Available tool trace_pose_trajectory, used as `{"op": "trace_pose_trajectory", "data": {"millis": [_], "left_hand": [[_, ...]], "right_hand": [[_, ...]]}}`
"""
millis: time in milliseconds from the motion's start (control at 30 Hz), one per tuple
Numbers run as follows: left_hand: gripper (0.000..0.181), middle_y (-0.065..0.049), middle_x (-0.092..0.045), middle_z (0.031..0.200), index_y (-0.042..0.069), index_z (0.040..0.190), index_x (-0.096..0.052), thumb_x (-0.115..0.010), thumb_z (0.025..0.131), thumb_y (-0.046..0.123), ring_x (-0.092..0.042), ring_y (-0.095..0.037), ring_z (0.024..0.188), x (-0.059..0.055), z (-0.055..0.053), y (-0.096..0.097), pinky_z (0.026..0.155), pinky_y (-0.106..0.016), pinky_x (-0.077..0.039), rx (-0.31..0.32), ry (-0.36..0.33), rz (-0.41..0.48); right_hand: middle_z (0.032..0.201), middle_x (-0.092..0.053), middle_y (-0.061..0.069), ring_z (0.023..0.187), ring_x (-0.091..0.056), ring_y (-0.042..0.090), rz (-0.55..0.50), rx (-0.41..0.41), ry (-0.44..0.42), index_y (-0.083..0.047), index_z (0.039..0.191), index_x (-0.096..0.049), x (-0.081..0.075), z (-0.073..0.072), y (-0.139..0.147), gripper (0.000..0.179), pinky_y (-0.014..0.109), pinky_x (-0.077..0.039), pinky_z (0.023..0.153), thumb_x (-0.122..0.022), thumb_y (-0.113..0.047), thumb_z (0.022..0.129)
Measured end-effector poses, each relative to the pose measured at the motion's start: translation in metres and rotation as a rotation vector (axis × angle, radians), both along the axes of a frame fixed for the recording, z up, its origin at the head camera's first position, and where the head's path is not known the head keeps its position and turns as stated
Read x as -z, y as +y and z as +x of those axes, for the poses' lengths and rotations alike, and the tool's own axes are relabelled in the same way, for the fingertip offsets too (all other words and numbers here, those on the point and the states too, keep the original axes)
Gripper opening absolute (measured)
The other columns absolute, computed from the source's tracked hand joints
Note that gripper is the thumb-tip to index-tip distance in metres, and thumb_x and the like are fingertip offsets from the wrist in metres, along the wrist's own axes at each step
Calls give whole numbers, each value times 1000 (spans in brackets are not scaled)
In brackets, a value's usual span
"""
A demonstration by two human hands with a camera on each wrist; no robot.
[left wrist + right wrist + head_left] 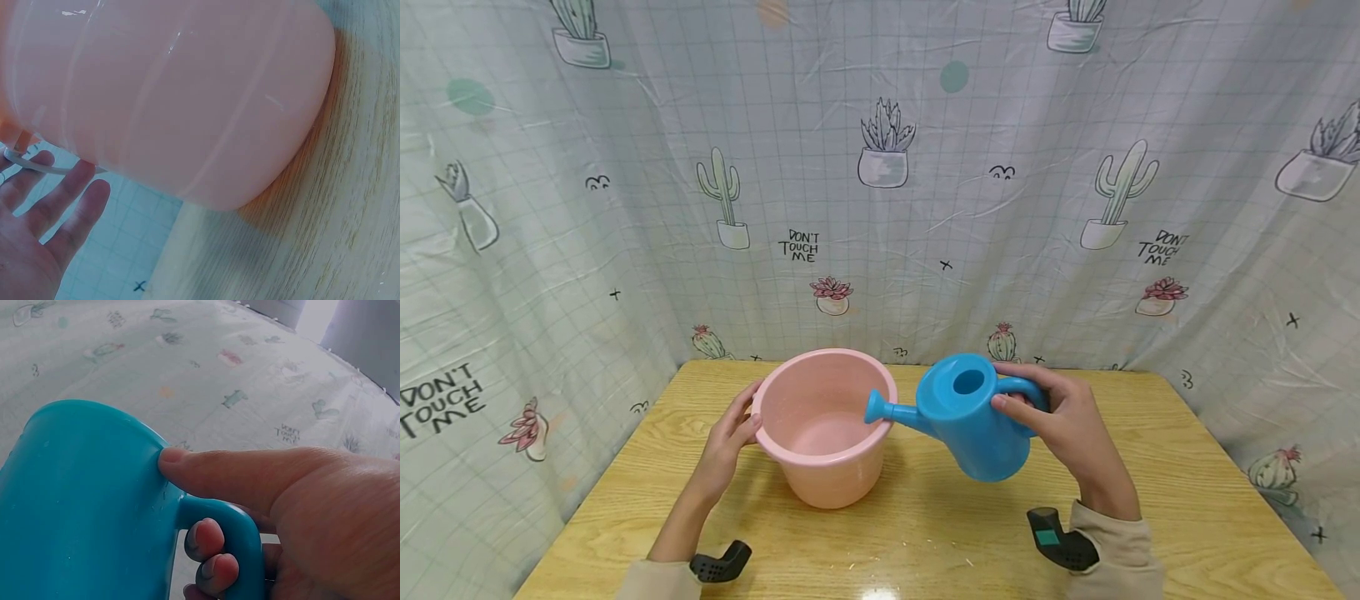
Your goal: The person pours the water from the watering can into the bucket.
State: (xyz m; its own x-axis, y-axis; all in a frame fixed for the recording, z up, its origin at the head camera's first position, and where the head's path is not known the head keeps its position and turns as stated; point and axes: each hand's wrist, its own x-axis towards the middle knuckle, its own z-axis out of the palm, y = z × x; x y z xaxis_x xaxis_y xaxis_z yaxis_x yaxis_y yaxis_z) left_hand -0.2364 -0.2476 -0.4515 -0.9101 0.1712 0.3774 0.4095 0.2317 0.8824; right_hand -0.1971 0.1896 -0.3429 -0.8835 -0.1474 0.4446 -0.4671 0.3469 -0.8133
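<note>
A pink plastic bucket [842, 475] stands on the table, its mouth tilted towards the head camera's view. My left hand [724, 442] holds its left rim, thumb at the edge and fingers along the outer side; the left wrist view shows those fingers [75, 206] beside the wall and the bucket's pale handle [47, 167]. In my right hand [1063, 417] is a blue watering can [985, 442], gripped by its handle [240, 531] with the thumb pressed on the body. The can leans left, its spout [880, 408] over the bucket's right rim. No flowing water is visible.
The wooden table [925, 542] extends around both things. A curtain [955, 208] printed with cacti hangs behind it and along both sides. Black wrist devices [1063, 546] sit by both sleeves.
</note>
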Motion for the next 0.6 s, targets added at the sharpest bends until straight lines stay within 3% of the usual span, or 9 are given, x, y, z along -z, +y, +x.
{"op": "trace_pose_trajectory", "data": {"millis": [600], "left_hand": [[51,-18,-33,154,13,153,-27,-38,103,14,-54,-5,118,0,0,0,85,-20,-51,1,8,-1]], "right_hand": [[116,-66,-9,101,-63,2,13,21,-34,-8,128,-62,0,-1,-1,39,22,-51,86,-69,-14,90]]}}
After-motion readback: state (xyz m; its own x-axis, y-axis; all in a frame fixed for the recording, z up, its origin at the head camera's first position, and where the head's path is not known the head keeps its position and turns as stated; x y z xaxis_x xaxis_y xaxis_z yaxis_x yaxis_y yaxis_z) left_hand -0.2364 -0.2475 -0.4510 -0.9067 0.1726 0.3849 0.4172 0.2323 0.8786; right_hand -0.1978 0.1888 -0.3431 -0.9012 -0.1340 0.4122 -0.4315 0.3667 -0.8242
